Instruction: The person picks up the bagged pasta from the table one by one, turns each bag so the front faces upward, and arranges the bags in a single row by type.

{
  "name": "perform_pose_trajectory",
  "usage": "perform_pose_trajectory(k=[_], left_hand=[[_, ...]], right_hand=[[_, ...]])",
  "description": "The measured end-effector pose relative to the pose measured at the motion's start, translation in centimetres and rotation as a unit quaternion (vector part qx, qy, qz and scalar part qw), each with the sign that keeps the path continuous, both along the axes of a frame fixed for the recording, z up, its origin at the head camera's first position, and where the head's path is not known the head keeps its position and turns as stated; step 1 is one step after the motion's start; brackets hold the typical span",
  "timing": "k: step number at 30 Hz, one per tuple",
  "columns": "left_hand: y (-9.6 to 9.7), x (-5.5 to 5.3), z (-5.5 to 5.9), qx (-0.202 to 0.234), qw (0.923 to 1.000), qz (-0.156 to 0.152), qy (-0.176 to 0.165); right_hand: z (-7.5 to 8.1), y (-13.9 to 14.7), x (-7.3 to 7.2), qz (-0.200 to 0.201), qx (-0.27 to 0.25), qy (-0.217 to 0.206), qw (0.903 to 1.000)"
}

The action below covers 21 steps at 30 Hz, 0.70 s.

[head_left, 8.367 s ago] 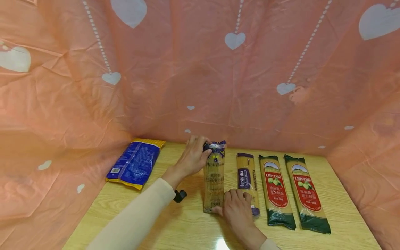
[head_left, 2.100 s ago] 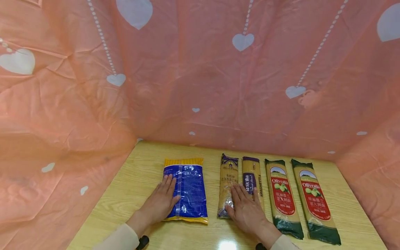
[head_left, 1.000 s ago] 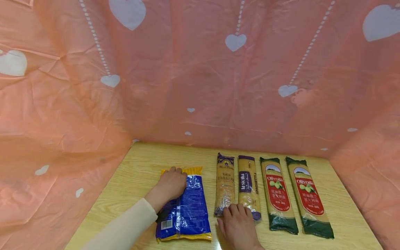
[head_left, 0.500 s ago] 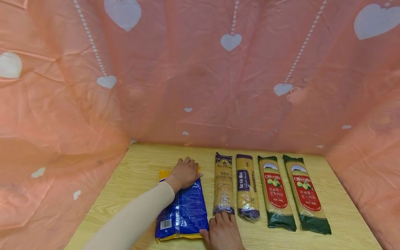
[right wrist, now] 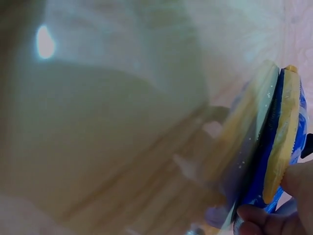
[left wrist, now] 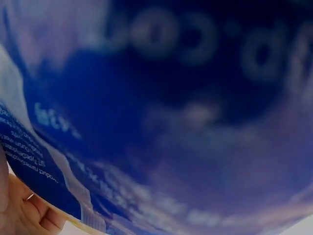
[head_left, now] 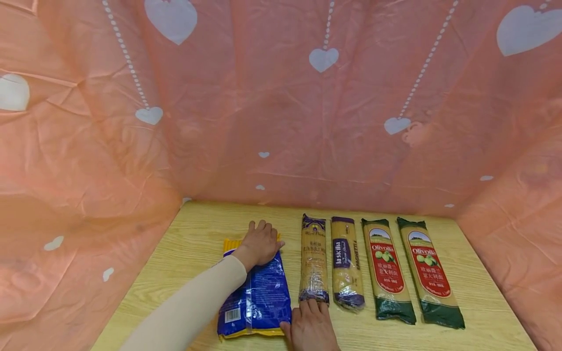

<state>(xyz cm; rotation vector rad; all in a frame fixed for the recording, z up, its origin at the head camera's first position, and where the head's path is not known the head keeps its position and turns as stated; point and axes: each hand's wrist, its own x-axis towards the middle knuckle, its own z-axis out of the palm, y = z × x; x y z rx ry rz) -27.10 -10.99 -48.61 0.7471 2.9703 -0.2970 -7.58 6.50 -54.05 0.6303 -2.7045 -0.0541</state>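
A blue pasta bag (head_left: pixel 268 292) with yellow ends lies back side up on the table, left of the row of spaghetti packs. My left hand (head_left: pixel 260 243) grips its far end, fingers curled over the yellow edge. That hand's fingers (left wrist: pixel 34 210) also show past the bag's printed face in the left wrist view. At the near right corner, my right hand (head_left: pixel 311 326) pinches the bag between thumb and fingers. The right wrist view shows the yellow end seal (right wrist: pixel 282 142) between them. Just beyond the right fingertips is the foot of a clear-and-purple spaghetti pack (head_left: pixel 313 263).
To the right lie a La Sicilia spaghetti pack (head_left: pixel 346 273) and two green-ended Olivoila packs, one nearer (head_left: pixel 388 273) and one at the far right (head_left: pixel 430 273). A pink curtain (head_left: pixel 281 122) with hearts walls off the wooden table (head_left: pixel 197 219) at the back and sides.
The purple-ended pack, first held by both hands, now lies in the row. The blue bag came from the back left towards the middle; both hands moved onto its ends. Little differs since half a second ago.
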Motion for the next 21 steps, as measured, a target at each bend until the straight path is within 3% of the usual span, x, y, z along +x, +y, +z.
perform_pose_trajectory(k=[5, 9, 16, 21], left_hand=[[0.0, -0.2, -0.2, 0.031, 0.9994, 0.010, 0.015], [0.0, -0.1, -0.2, 0.031, 0.9992, 0.011, 0.023], [-0.2, 0.1, -0.2, 0.042, 0.9982, -0.003, 0.044], [-0.6, 0.3, 0.7, 0.067, 0.9964, -0.001, 0.051]], right_hand=[[-0.3, 0.0, -0.1, 0.004, -0.006, 0.026, 0.9996], [-0.4, -0.1, -0.1, 0.006, -0.007, 0.049, 0.9987], [-0.2, -0.2, 0.2, -0.013, -0.023, 0.004, 0.9996], [-0.5, -0.5, 0.2, 0.001, -0.052, 0.023, 0.9984]])
